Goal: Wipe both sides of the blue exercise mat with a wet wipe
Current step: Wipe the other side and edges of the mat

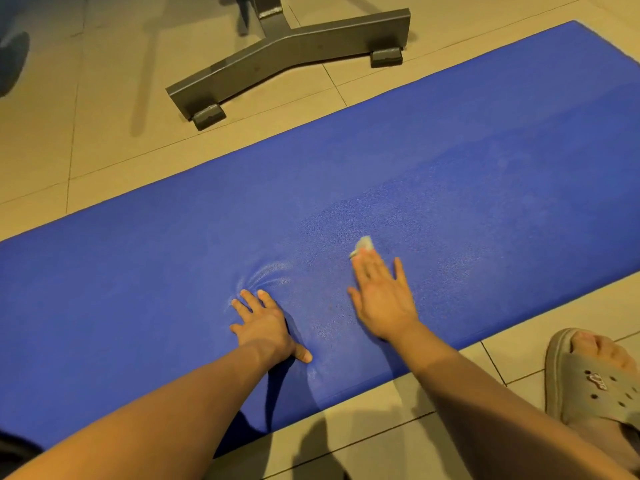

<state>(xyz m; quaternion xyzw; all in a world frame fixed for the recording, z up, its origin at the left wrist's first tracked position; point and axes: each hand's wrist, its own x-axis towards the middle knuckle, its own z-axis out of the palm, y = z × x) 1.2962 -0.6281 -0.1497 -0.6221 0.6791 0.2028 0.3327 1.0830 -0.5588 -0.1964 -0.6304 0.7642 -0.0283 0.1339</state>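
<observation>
The blue exercise mat (450, 168) lies flat on the tiled floor, running from lower left to upper right. My left hand (265, 323) presses flat on the mat near its front edge with fingers spread, and the foam wrinkles ahead of the fingertips. My right hand (382, 296) lies flat a little to the right, fingers straight, pressing a small greyish wet wipe (362, 245) against the mat. Only the wipe's far end shows beyond the fingertips. A darker, damp-looking patch spreads right of that hand.
A grey metal equipment base (287, 53) with rubber feet stands on the tiles just behind the mat. My foot in a beige perforated sandal (588, 379) rests on the floor at the lower right, close to the mat's front edge.
</observation>
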